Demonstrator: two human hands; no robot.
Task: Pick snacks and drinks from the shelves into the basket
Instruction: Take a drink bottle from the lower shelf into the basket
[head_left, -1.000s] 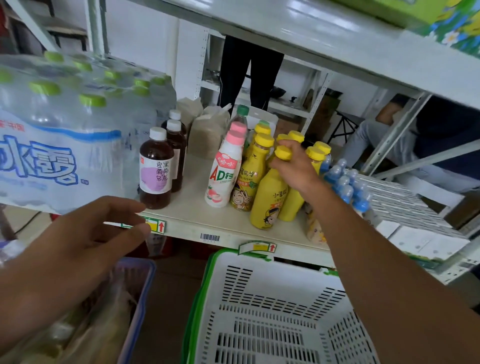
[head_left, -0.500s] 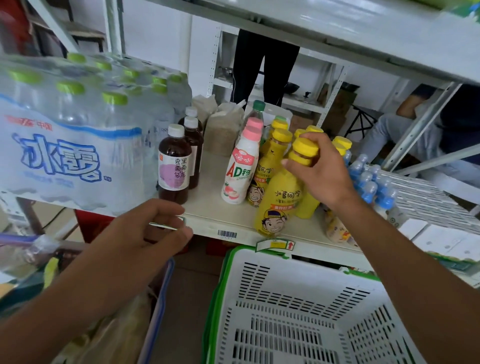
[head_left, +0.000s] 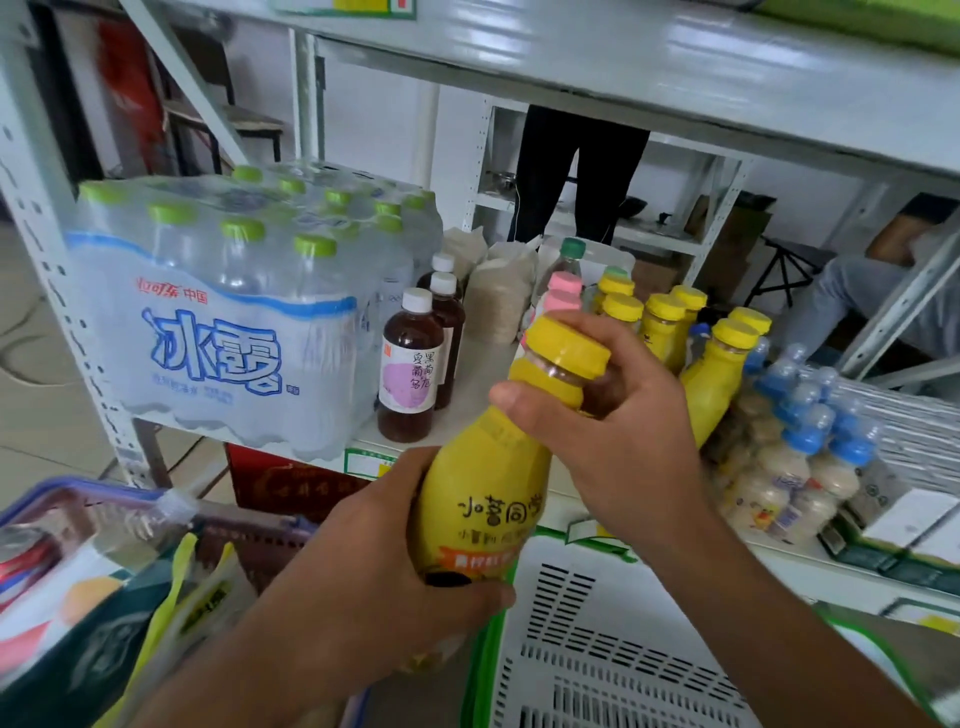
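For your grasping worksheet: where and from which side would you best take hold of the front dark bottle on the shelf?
Take the front dark bottle round its narrow neck just under the white cap, coming from the front and above. It stands upright at the shelf edge, with the water pack close on one side and another dark bottle behind.

both hands hold a yellow bottle (head_left: 488, 483) above the white basket (head_left: 597, 649): the right hand (head_left: 618, 415) grips its neck, the left hand (head_left: 395, 561) its base. more yellow bottles (head_left: 717, 379) and a water pack (head_left: 223, 322) stand on the shelf (head_left: 478, 364).
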